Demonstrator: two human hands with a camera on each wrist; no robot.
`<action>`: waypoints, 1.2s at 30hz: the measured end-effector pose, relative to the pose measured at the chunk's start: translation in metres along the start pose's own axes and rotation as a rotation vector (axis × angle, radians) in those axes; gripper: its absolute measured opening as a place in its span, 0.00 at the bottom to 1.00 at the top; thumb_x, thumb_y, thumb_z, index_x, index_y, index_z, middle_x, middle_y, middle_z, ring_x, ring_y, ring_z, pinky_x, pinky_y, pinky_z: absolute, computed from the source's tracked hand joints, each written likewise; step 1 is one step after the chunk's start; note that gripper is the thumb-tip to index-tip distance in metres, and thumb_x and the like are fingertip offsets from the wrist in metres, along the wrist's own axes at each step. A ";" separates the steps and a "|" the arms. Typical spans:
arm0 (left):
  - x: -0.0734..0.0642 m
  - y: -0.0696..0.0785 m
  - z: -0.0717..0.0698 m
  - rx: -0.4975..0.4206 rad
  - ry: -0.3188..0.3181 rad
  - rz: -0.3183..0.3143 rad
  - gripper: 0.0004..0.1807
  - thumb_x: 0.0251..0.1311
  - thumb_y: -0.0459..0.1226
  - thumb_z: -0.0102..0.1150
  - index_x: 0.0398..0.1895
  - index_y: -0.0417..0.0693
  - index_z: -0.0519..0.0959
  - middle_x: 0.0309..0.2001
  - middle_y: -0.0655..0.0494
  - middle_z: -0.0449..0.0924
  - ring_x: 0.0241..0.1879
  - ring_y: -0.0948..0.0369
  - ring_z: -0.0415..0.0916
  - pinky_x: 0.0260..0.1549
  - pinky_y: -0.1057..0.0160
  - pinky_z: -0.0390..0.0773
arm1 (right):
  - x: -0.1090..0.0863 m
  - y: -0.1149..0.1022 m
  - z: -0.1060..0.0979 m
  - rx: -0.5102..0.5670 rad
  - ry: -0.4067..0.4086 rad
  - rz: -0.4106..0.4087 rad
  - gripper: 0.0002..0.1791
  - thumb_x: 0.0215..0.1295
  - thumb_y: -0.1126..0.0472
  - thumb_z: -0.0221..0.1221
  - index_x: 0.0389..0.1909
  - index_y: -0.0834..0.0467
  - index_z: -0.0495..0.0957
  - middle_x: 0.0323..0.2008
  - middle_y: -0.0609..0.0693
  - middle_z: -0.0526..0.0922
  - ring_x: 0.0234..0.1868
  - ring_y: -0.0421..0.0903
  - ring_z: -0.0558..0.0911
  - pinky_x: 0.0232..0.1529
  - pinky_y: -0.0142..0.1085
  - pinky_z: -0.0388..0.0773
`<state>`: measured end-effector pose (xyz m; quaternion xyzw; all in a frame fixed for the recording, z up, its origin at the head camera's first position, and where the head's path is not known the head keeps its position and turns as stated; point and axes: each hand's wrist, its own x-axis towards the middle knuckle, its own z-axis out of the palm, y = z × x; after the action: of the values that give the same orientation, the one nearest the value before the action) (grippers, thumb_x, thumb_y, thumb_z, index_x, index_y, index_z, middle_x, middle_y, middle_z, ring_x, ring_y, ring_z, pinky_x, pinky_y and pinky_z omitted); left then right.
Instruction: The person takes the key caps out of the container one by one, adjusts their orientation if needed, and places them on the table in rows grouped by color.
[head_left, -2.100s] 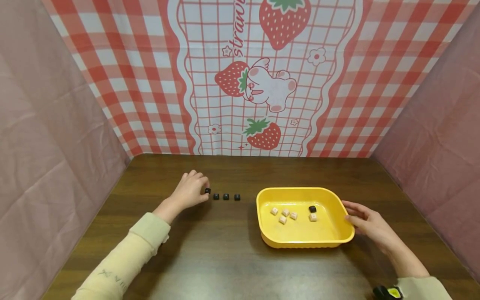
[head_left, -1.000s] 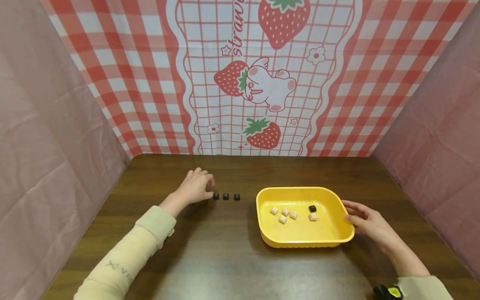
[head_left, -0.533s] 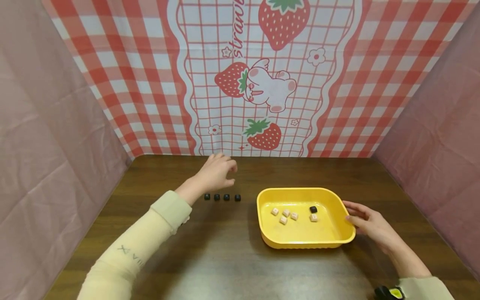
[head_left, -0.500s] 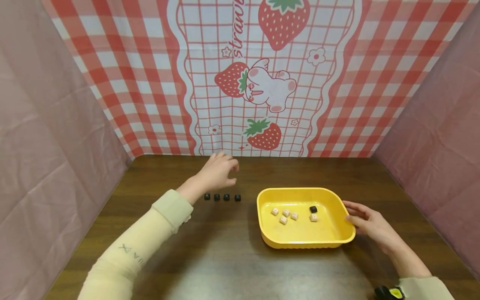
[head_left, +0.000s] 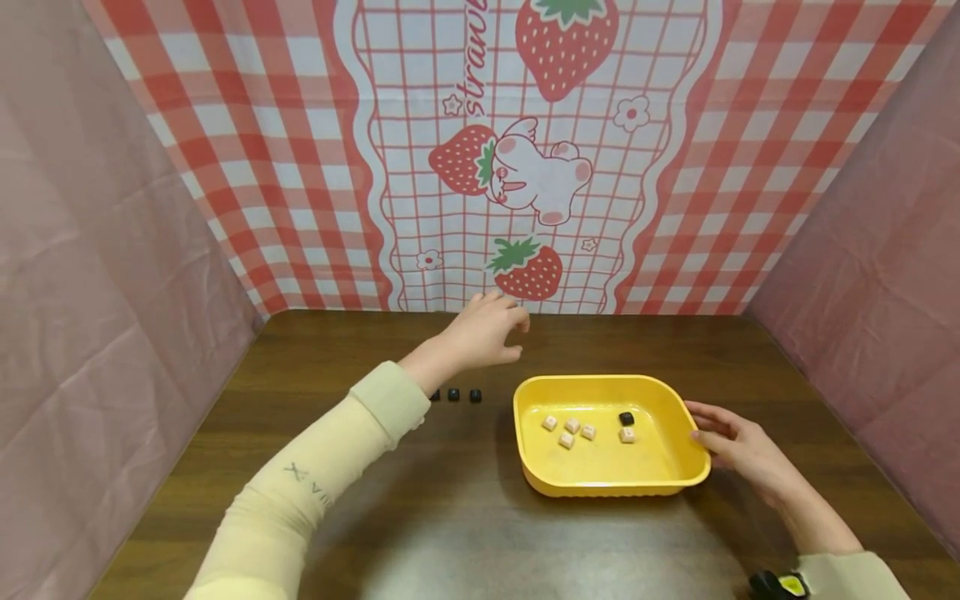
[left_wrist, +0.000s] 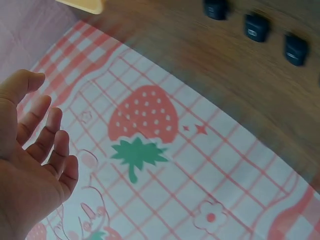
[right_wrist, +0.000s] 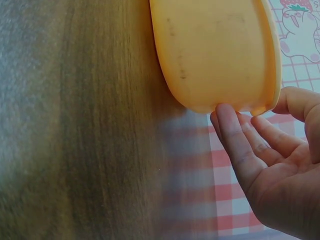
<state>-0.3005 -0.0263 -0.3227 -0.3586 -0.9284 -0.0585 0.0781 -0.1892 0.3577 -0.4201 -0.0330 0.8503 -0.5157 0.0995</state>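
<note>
My left hand (head_left: 483,333) hovers over the back of the table with fingers loosely bent and nothing held, as the left wrist view also shows. Below and left of it, a row of black keycaps (head_left: 453,395) lies on the wood; the wrist and sleeve cover its left end. Marks show on a keycap (left_wrist: 256,26) in the left wrist view. My right hand (head_left: 742,446) holds the right end of a yellow tray (head_left: 615,486), thumb at the rim and fingers against the outer wall. Inside are several beige keycaps (head_left: 572,425) and one black keycap (head_left: 626,418).
The brown wooden table (head_left: 450,533) runs back to a red-and-white strawberry-print cloth (head_left: 525,167). Pink cloth walls (head_left: 120,275) stand on both sides. A black band with a yellow-green face (head_left: 787,583) is at the right sleeve.
My left hand has set a black keycap at the row's left end and let go. It has since lifted and moved right, toward the tray. Right hand and tray stay put.
</note>
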 end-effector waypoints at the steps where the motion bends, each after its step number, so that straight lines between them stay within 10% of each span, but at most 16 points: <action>1: 0.003 0.003 0.000 -0.006 0.001 0.009 0.15 0.55 0.49 0.62 0.44 0.56 0.77 0.44 0.60 0.74 0.43 0.60 0.64 0.44 0.59 0.62 | 0.000 0.000 0.000 0.002 0.001 0.002 0.35 0.68 0.56 0.54 0.69 0.68 0.53 0.62 0.74 0.64 0.42 0.37 0.82 0.39 0.40 0.81; 18: 0.046 0.051 0.013 0.037 0.001 0.151 0.15 0.55 0.49 0.61 0.44 0.59 0.75 0.44 0.63 0.73 0.46 0.61 0.64 0.47 0.59 0.64 | -0.001 0.000 -0.001 0.006 0.006 -0.007 0.35 0.68 0.56 0.53 0.69 0.68 0.53 0.62 0.74 0.64 0.43 0.38 0.81 0.39 0.40 0.81; 36: 0.081 0.105 0.040 0.191 -0.161 0.318 0.17 0.58 0.51 0.59 0.50 0.62 0.74 0.45 0.66 0.70 0.47 0.63 0.63 0.43 0.64 0.63 | -0.002 -0.001 -0.001 0.022 -0.001 0.000 0.35 0.68 0.55 0.54 0.69 0.67 0.53 0.62 0.74 0.64 0.43 0.38 0.81 0.40 0.40 0.80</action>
<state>-0.2926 0.1105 -0.3412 -0.4953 -0.8646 0.0717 0.0452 -0.1878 0.3582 -0.4184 -0.0324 0.8445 -0.5251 0.1001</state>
